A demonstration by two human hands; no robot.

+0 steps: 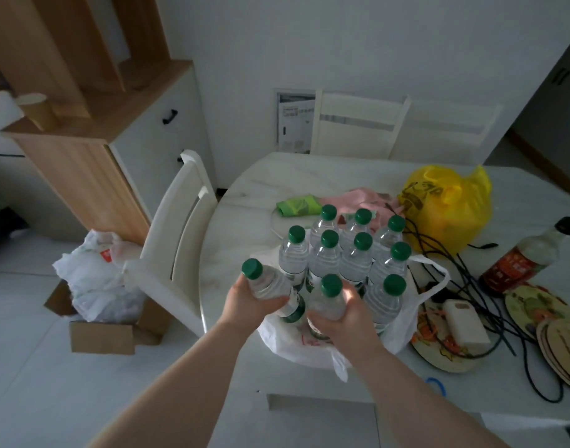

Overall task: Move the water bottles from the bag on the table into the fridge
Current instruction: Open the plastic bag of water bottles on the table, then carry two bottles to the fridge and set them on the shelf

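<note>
Head view gave me both hands at the near side of the thin white plastic carrier bag (290, 345), which sat slumped open on the pale marbled table (241, 221). My left hand (244, 302) was wrapped round a clear plastic water bottle with a green screw cap (270, 286), fingers curled about its body, and the bottle was tilted with the cap leaning up and to the left. My right hand (345, 324) gripped a second bottle (328, 302) of the same kind just beside it. That one was near upright, with my fingers closed round its lower body. Its base was hidden behind the hand, so I could not tell whether it had left the bag. Eight more green-capped bottles (354, 260) stood upright in tight rows in the bag just behind the two I held. The fridge was nowhere in view. I judged the step in hand to be the pick-up of a pair, one bottle per hand, with most of the load not yet moved. The next move called for drawing both bottles up and clear of the bag's loose rim and handles without knocking the standing rows. After that I would have to turn away from the table to find the fridge, keeping clear of the white wooden chair (180, 227) drawn up near the table's left edge. The smooth bottles wanted a firm hold throughout.
</note>
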